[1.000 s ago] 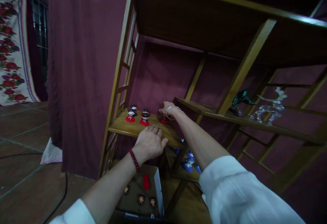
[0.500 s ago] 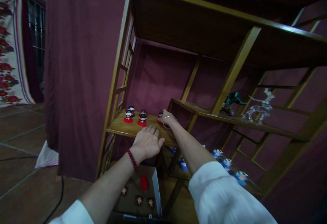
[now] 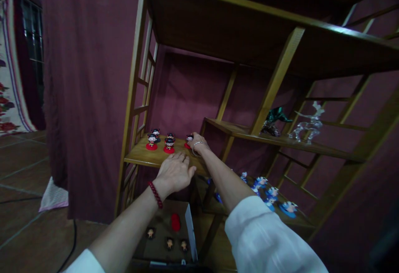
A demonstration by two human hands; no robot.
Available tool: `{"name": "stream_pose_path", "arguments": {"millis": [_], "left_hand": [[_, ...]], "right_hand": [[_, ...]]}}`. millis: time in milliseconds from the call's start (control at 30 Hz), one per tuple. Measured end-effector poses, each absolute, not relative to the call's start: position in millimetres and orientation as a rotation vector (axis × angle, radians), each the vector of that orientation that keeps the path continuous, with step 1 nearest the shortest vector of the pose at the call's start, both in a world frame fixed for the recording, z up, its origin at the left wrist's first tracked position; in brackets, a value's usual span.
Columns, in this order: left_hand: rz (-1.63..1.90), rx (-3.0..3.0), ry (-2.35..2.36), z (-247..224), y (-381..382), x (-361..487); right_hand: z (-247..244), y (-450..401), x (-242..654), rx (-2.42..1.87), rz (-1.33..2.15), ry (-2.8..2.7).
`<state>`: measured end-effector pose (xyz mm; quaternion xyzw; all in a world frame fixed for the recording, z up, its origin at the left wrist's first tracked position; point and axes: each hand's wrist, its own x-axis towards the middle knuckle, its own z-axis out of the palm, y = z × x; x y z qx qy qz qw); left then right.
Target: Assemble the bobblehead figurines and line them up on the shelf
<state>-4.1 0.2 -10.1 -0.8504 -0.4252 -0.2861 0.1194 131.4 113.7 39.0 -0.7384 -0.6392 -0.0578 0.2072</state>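
On the left wooden shelf, several small black-haired figurines on red bases stand in two short rows, among them a front left one and a front one beside it. My right hand reaches to the back of this shelf, its fingers closed around another red-based figurine, which is partly hidden by the hand. Palm down, my left hand lies at the shelf's front edge with its fingers stretched out and nothing in them.
Below stands an open box with a red object and several small figurines. Blue-based figurines stand on a lower right shelf. A clear deer figure and a green ornament occupy the middle shelf. A curtain hangs left.
The view has shifted slightly, so the shelves sit further left. More of the figurine at my right hand shows now. My left hand remains at the shelf's front edge.
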Motion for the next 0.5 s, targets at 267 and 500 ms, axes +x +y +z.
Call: {"name": "stream_pose_path", "arguments": {"millis": [267, 500], "left_hand": [[-0.832, -2.465, -1.227, -10, -1, -4], [-0.831, -2.459, -1.224, -9, -1, -5]], "right_hand": [[35, 118, 123, -1.899, -0.150, -1.842], [34, 116, 119, -1.886, -0.161, -1.870]]}}
